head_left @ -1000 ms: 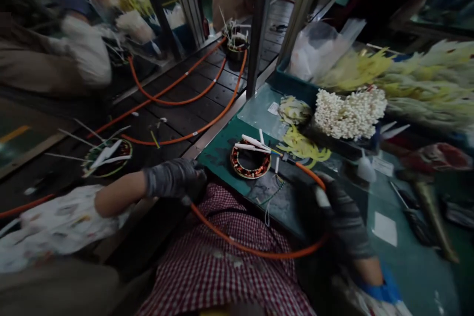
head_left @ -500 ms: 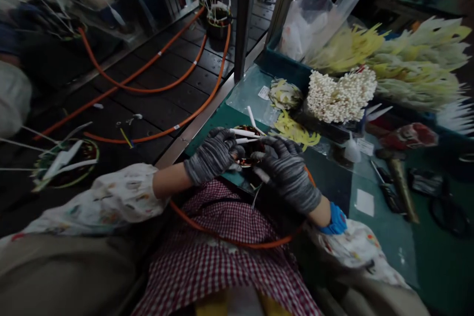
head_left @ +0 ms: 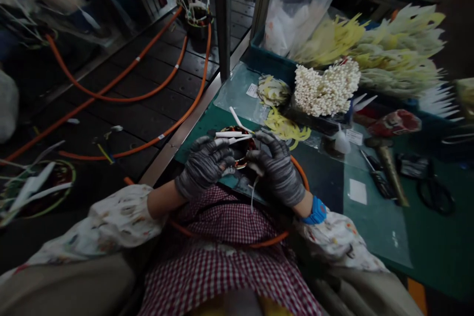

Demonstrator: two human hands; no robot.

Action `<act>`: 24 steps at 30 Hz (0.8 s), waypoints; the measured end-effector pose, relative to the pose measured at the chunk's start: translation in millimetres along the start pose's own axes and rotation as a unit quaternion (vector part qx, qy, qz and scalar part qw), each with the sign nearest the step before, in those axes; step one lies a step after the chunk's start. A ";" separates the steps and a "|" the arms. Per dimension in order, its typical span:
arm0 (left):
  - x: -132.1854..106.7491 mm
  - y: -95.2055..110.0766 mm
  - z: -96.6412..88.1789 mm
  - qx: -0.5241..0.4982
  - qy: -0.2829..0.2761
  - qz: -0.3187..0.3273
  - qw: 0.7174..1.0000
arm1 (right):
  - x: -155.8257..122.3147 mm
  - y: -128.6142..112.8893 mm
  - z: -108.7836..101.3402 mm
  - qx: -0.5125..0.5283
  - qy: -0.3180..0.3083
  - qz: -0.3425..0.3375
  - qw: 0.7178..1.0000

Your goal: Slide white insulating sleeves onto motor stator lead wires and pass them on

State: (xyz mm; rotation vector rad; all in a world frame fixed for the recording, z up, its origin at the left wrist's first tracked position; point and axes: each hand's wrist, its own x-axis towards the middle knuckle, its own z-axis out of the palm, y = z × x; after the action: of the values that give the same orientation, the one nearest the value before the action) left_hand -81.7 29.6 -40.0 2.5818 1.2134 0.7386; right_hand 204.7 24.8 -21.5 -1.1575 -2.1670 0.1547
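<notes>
Between my hands sits a round motor stator [head_left: 242, 162] with reddish-copper windings, largely covered by my fingers. White sleeved leads [head_left: 228, 134] stick out over its top, and one white sleeve [head_left: 234, 116] points up and away. My left hand [head_left: 204, 165], in a grey knit glove, curls its fingers round the stator's left side, below the leads. My right hand [head_left: 274, 165], gloved alike, is closed at the right side, with fingertips by the inner ends of the leads. A thin pale wire [head_left: 253, 192] hangs under it. What exactly the fingertips pinch is hidden.
Yellow sleeving strips [head_left: 287, 127] and a bundle of white tubes [head_left: 328, 88] lie beyond my hands. A hammer [head_left: 392, 173], a screwdriver [head_left: 377, 173] and scissors [head_left: 435, 195] lie to the right. An orange cable [head_left: 202, 89] loops across the floor; another wound stator [head_left: 40, 185] is at left.
The view has shifted, so the surroundings sit further left. My right fingers have shifted slightly around the stator's right side, and the leads lie flatter. Both hands stay at the stator.
</notes>
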 end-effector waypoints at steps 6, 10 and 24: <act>7.7 -8.5 -23.3 0.053 0.088 0.117 0.988 | -45.5 -24.8 -4.8 0.045 0.046 0.031 0.997; 36.6 4.2 -47.7 0.067 0.102 0.120 0.985 | -48.7 -38.5 -3.6 0.159 0.041 0.104 0.981; 66.5 77.1 -15.0 -0.005 0.098 0.165 0.981 | -32.5 -42.7 -30.5 0.169 0.235 0.158 0.944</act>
State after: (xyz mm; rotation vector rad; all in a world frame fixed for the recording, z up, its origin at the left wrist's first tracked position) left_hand -2.2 30.1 25.3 2.7902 0.8286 1.0809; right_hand 205.9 -32.0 2.6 -1.1867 -1.4641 0.3391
